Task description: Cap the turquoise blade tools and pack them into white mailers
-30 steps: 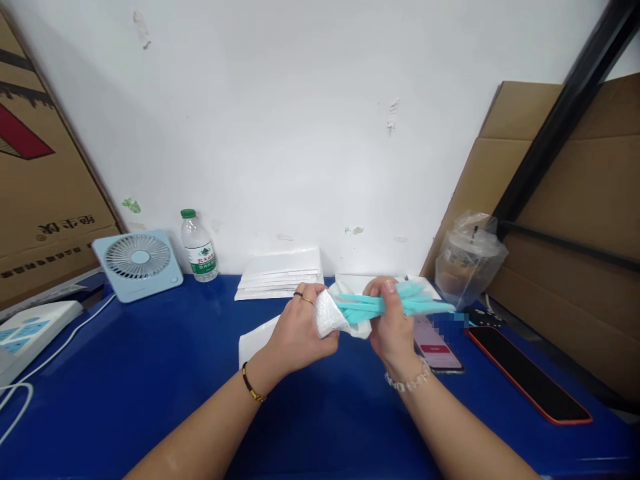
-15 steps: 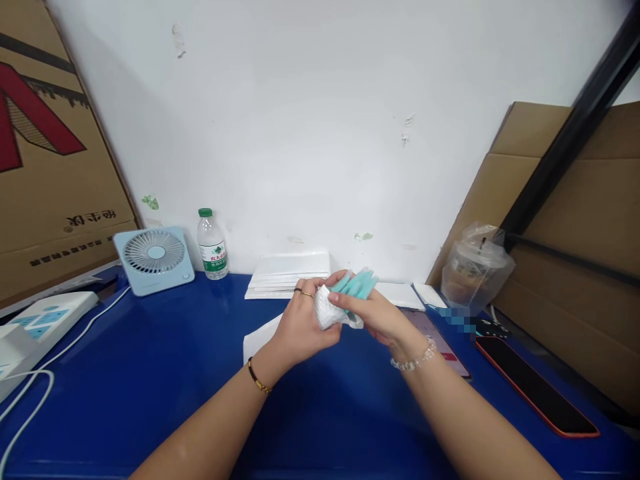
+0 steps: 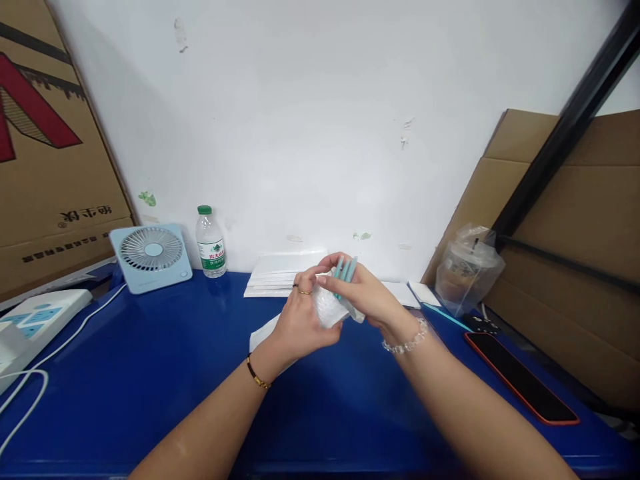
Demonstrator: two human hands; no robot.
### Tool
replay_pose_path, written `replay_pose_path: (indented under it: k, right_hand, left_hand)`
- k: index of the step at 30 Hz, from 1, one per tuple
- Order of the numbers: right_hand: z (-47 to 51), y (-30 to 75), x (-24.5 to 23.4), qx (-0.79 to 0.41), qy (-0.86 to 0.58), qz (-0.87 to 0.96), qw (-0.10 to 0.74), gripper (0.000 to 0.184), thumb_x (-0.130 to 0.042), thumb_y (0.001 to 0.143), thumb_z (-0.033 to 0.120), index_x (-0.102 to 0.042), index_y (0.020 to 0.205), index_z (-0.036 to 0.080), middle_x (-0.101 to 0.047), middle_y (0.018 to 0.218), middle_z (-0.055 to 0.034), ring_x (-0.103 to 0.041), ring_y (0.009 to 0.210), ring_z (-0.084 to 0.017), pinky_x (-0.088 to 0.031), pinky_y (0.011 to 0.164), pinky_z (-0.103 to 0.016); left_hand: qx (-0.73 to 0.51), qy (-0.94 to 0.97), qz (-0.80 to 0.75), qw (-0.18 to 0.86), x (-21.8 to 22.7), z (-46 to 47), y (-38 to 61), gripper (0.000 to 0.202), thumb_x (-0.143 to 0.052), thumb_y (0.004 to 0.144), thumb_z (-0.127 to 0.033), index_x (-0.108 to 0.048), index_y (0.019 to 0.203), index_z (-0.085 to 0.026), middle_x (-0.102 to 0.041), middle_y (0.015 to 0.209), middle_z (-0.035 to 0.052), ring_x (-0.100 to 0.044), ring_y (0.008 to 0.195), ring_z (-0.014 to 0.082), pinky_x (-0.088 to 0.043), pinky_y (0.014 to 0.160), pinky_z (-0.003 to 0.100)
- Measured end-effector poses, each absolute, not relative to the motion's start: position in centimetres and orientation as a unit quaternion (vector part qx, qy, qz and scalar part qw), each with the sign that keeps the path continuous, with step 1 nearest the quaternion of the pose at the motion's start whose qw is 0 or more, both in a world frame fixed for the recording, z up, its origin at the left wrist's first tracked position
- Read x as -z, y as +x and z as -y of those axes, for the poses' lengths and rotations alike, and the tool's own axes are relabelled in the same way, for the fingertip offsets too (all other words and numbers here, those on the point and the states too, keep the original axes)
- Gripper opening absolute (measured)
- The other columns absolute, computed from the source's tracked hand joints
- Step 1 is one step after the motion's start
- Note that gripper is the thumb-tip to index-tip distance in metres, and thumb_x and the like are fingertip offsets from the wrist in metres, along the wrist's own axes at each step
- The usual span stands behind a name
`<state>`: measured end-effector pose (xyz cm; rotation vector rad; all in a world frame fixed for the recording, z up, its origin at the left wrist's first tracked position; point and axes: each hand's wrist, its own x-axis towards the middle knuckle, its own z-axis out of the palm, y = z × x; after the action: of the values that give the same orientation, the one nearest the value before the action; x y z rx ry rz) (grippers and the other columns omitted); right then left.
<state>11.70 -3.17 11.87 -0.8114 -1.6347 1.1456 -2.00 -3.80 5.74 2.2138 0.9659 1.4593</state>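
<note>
Bright diffuse light, wall (image 3: 280, 133) softly shadowed at left; edges stretched

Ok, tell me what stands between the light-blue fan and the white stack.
In the head view, a green-capped bottle stands between the fan and the white stack, with blue tabletop beside it.

A blue table (image 3: 140, 380) stands before a white wall (image 3: 300, 133). At left are a printed carton (image 3: 55, 133), a white power strip (image 3: 50, 308) and a tilted light-blue fan (image 3: 153, 252) beside a green-capped water bottle (image 3: 213, 252). At right, a bagged drink cup (image 3: 463, 272) sits near brown cardboard (image 3: 585, 227) and an orange-edged black phone (image 3: 520, 377).
</note>
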Motion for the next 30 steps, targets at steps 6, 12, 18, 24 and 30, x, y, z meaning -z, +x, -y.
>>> replay_pose_path:
  k: [6,12,18,24,30]
  right_hand:
    - [4.6,11.9,-14.7,-0.419,-0.308,0.738,0.429,0.030,-0.056,0.082,0.042,-0.060,0.104,0.022,-0.061,0.090,-0.0017,-0.056,0.079,-0.015,-0.045,0.066,-0.027]
    - [5.8,12.1,-17.5,-0.284,-0.235,0.857,0.360,0.037,-0.065,0.075,0.039,-0.062,0.111,0.027,-0.058,0.113,-0.0052,-0.056,0.092,-0.018,-0.049,0.072,-0.030]
    - [4.7,13.4,-19.0,-0.193,-0.216,0.904,0.315,0.014,-0.068,0.073,0.033,-0.068,0.080,0.021,-0.057,0.111,-0.0065,-0.056,0.091,-0.020,-0.048,0.072,-0.032]
    - [4.0,13.7,-18.7,-0.131,-0.276,0.871,0.385,0.019,-0.059,0.081,0.035,-0.065,0.095,0.023,-0.060,0.099,-0.0048,-0.054,0.089,-0.020,-0.044,0.078,-0.035]
    - [3.6,14.3,-17.4,0.045,-0.292,0.875,0.383,0.023,-0.071,0.070,0.042,-0.068,0.086,0.026,-0.060,0.108,-0.0056,-0.048,0.101,-0.027,-0.035,0.086,-0.041]
  left_hand:
    - [-0.589,0.701,-0.299,0.268,-6.6,3.7,-3.4,0.082,-0.066,0.064,-0.023,-0.017,0.130,-0.027,-0.043,0.109,0.0047,-0.051,0.096,0.0177,-0.045,0.083,0.033]
    - [-0.598,0.670,-0.201,0.391,-7.1,3.9,-4.5,0.086,-0.066,0.066,-0.045,-0.015,0.133,-0.031,-0.045,0.115,0.0062,-0.053,0.101,0.0220,-0.046,0.085,0.038]
    - [-0.543,0.642,-0.166,0.515,-7.5,4.3,-5.6,0.097,-0.069,0.060,-0.059,-0.019,0.138,-0.031,-0.050,0.122,0.0085,-0.055,0.104,0.0277,-0.046,0.086,0.041]
    - [-0.472,0.638,-0.249,0.555,-6.7,3.7,-4.8,0.057,-0.071,0.070,-0.043,-0.052,0.117,-0.018,-0.062,0.111,0.0102,-0.058,0.102,0.0283,-0.047,0.086,0.042]
    - [-0.471,0.658,-0.290,0.510,-6.3,3.2,-4.1,0.041,-0.067,0.074,-0.040,-0.059,0.106,-0.016,-0.066,0.103,0.0076,-0.062,0.095,0.0252,-0.049,0.083,0.039]
